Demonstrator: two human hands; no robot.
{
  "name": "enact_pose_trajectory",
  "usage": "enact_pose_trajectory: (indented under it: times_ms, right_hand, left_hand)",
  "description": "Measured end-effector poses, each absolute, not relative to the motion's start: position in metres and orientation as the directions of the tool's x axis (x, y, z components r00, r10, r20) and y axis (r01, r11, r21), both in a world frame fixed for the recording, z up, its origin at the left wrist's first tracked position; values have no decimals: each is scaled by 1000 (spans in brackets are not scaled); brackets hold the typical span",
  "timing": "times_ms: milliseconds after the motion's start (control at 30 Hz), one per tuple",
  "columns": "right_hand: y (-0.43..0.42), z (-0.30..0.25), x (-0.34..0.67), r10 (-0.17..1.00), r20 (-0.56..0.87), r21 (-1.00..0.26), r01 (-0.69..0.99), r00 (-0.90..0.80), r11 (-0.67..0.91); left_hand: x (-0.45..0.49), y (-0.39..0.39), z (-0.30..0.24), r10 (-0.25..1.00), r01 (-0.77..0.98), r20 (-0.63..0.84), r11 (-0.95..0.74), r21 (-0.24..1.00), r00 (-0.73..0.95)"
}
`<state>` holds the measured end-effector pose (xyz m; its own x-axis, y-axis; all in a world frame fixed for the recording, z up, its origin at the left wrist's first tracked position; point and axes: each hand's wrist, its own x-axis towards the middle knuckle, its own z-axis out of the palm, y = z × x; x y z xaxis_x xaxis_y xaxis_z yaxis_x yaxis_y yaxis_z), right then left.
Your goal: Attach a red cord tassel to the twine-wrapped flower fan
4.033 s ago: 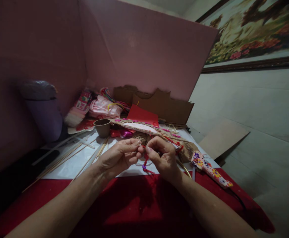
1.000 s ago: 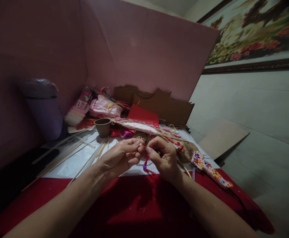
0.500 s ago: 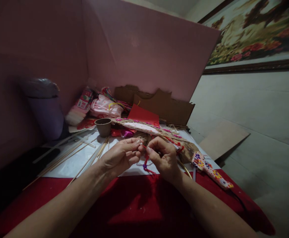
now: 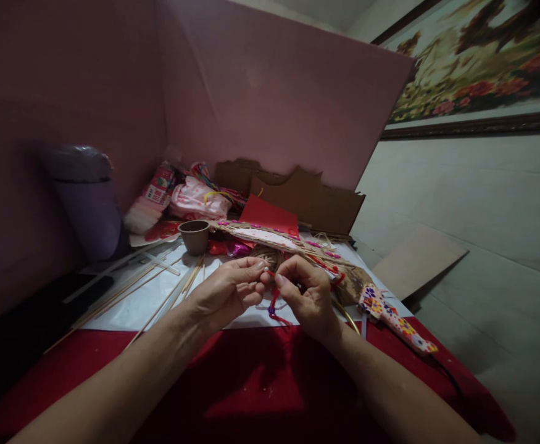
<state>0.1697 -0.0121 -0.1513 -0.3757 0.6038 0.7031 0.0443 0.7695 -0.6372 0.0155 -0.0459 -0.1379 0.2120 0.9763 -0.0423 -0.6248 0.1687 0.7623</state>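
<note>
My left hand (image 4: 226, 293) and my right hand (image 4: 307, 295) meet fingertip to fingertip above the white sheet (image 4: 144, 302). Both pinch a thin red cord (image 4: 273, 303) that hangs down between them and ends in a purple bit. A tiny pale bead seems to sit at the left fingertips. Just behind the hands lies a coil of straw twine (image 4: 265, 254) and a long decorated strip (image 4: 270, 237) with pink dots.
A red cloth (image 4: 251, 382) covers the near table. A small brown cup (image 4: 194, 236), several bamboo sticks (image 4: 126, 293), a flowered paper piece (image 4: 392, 320), cardboard pieces (image 4: 307, 197), pink bags (image 4: 195, 197) and a purple bin (image 4: 87, 200) stand around. Pink board walls rise behind.
Nothing has visibly changed; both hands stay pinched together on the red cord, with only a slight shift of the view.
</note>
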Motion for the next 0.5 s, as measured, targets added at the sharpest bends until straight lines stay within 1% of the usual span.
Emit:
enact_pose_trajectory:
  times_ms: [300, 500]
  right_hand:
    - [-13, -149, 169, 594, 714, -614, 77, -371, 786]
    - [-13, -149, 169, 593, 718, -610, 79, -365, 788]
  left_hand:
    - [15, -47, -138, 978, -625, -30, 155, 765, 207]
    - [16, -48, -137, 977, -623, -59, 177, 762, 206]
